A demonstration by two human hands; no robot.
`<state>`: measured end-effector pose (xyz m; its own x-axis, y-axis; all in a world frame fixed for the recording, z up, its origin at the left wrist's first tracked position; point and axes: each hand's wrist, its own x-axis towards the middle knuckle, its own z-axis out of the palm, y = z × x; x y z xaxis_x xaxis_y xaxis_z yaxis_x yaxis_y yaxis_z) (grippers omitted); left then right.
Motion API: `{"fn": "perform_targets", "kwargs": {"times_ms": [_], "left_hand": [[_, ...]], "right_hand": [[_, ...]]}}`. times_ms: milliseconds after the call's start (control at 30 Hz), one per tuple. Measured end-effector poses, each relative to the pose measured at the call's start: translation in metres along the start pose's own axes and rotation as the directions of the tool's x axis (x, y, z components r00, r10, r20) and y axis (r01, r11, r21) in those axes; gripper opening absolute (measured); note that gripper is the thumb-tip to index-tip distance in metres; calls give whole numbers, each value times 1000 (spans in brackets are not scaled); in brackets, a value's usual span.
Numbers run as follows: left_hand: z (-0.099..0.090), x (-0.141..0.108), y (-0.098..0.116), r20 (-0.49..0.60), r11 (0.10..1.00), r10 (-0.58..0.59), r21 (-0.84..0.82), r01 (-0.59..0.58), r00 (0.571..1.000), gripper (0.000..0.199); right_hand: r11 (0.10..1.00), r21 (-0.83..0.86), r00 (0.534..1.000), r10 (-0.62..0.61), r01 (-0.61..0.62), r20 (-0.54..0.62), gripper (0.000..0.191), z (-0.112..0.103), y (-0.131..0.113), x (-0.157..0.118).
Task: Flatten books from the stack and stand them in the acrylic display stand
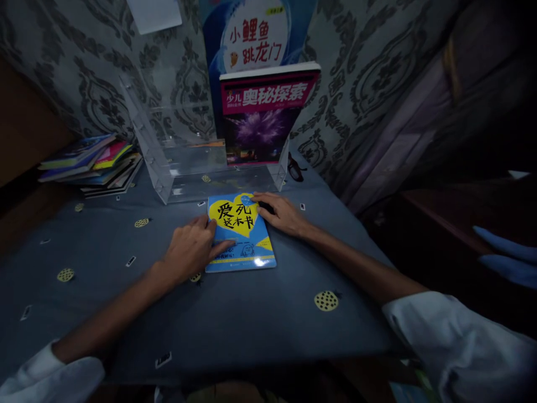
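A blue book point(263, 244) with a yellow heart and black lettering on its cover lies flat on the cloth-covered table, just in front of a clear plastic book stand point(197, 184). At its left edge is my left hand point(191, 244), thumb stretched over the cover and the other fingers bent at the edge. My right hand point(282, 214) holds the upper right corner, its fingertips on the cover. Upright in the stand is a magenta and purple book point(260, 126), and behind that stands a larger blue picture book point(258, 33).
Several books are piled in a stack point(94, 162) at the back left. Dark-framed glasses point(296, 169) rest to the right of the stand. A patterned wall covering point(352, 73) rises behind the table point(260, 319), whose grey-blue cloth has pineapple prints.
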<state>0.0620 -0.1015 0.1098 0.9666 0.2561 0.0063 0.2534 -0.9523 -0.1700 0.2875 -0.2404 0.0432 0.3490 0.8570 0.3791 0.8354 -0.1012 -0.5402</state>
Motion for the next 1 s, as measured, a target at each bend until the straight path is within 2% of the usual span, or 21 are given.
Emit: {"fn": "perform_targets", "kwargs": {"times_ms": [100,167,267,333,467,667,833,1000], "left_hand": [[-1,-2,7,-29,998,33,56,-31,999,52],[2,-5,13,-71,989,144,32,-142,987,50],[11,-8,23,-153,932,353,-26,-361,923,58],[17,-9,29,-186,902,420,-22,-432,888,58],[24,-9,34,-222,892,445,25,-451,868,45],[29,-9,33,-295,861,501,73,-503,814,40],[31,-8,32,-319,862,478,-6,-507,818,39],[30,-8,33,-333,861,482,12,-508,810,37]], "right_hand": [[1000,24,1000,-8,8,-5,37,2,2,-1],[999,37,1000,-14,14,-11,38,4,3,-3],[999,48,999,-21,22,-28,38,5,1,-7],[999,51,999,-18,20,-31,38,5,-2,-11],[998,65,1000,-12,12,-6,39,4,-11,-22],[997,81,1000,2,-2,4,40,2,-25,-40],[994,107,999,9,-14,46,41,-3,-34,-53],[988,152,994,10,-27,107,45,-12,-37,-61]]}}
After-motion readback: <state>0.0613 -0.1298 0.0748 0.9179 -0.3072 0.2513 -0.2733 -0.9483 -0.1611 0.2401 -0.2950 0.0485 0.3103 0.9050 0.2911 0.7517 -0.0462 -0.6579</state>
